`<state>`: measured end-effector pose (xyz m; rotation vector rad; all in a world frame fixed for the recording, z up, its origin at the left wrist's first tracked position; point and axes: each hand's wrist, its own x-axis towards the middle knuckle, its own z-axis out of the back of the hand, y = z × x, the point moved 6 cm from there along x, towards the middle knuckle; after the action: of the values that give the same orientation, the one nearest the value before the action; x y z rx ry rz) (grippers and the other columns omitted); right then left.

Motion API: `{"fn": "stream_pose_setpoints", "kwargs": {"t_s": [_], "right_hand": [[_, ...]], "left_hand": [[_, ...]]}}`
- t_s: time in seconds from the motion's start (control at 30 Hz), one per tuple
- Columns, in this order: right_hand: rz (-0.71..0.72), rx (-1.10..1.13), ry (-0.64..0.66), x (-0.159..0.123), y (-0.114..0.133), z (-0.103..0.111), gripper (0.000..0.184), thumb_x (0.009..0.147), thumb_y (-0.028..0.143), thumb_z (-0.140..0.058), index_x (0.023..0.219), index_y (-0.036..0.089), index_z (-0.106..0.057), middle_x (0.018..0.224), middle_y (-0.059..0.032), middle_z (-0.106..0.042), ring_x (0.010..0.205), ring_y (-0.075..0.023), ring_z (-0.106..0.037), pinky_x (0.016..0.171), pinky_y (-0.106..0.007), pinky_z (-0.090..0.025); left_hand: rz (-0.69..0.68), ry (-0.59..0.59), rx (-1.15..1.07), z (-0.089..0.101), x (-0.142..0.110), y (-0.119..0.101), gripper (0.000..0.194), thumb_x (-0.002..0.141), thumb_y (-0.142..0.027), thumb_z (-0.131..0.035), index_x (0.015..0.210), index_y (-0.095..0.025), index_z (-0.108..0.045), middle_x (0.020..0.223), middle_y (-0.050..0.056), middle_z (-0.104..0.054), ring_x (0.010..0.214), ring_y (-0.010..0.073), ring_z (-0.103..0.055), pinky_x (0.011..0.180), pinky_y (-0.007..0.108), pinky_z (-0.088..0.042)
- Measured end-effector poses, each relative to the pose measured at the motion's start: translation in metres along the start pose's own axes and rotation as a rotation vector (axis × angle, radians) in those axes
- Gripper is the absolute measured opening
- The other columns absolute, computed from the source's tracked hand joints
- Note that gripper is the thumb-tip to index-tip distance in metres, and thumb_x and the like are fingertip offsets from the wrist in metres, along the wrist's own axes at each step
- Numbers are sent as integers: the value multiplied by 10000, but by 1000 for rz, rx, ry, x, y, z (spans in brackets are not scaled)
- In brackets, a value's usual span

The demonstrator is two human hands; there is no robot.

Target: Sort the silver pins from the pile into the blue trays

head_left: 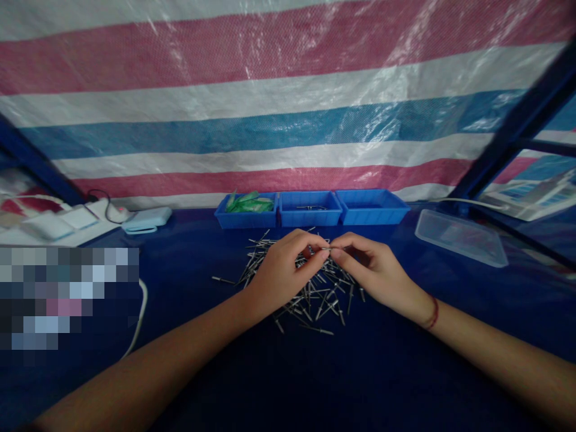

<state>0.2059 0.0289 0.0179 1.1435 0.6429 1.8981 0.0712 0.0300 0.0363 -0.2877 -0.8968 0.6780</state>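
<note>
A loose heap of several thin metal pins [315, 297] lies on the dark blue tabletop [288, 372]. My left hand [283, 270] and my right hand [371, 270] meet just above the heap, fingertips touching. Both pinch the same small metal pin [330, 248] between thumb and forefinger, one at each end. A red string bracelet circles my right wrist.
Three blue trays stand in a row behind the heap: the left one [246, 211] holds green pieces, the middle one [309, 209] a few pins, the right one [372, 207] looks bare. A clear plastic lid [461, 237] lies right. A white cable and devices [146, 219] sit left.
</note>
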Motion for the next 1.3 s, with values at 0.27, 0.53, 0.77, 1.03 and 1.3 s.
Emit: {"fn": "stream_pose_setpoints", "kwargs": {"t_s": [0.27,0.53,0.77,1.03,1.3], "right_hand": [[129,-147,-159,-4,11,11,61,786,239,-584,827,194,-592,781,-19,-603,736,-140,-572,689,-291,-470],[221,-277,-142,-7,23,9,42,799,246,-572,816,210,-558,790,-20,-618,747,-152,-577,686,-310,-443],[331,-424,-53,-7,32,6,117,817,259,-537,713,208,-515,699,-3,-599,687,-145,-561,701,-326,-397],[239,-687,-250,58,5,28,213,839,356,-479,719,201,-563,730,-53,-624,701,-190,-564,671,-342,-392],[157,-875,-239,76,-32,24,239,823,387,-483,766,187,-602,794,-72,-640,792,-239,-562,696,-377,-381]], "left_hand": [[55,20,-8,-2,0,6,82,829,-196,-541,872,-164,-603,811,12,-627,704,95,-567,671,242,-471],[94,76,-127,-10,0,14,70,815,-221,-560,853,-166,-582,794,10,-601,697,103,-570,627,241,-477],[14,155,-93,-11,0,10,134,883,-218,-451,885,-161,-573,829,23,-590,754,106,-562,687,251,-470],[149,19,-16,1,2,36,247,902,-287,-409,1075,-155,-525,835,33,-617,688,103,-559,619,247,-465],[115,119,94,-3,1,47,160,820,-120,-453,889,-161,-591,846,27,-615,743,116,-566,706,285,-478]]}}
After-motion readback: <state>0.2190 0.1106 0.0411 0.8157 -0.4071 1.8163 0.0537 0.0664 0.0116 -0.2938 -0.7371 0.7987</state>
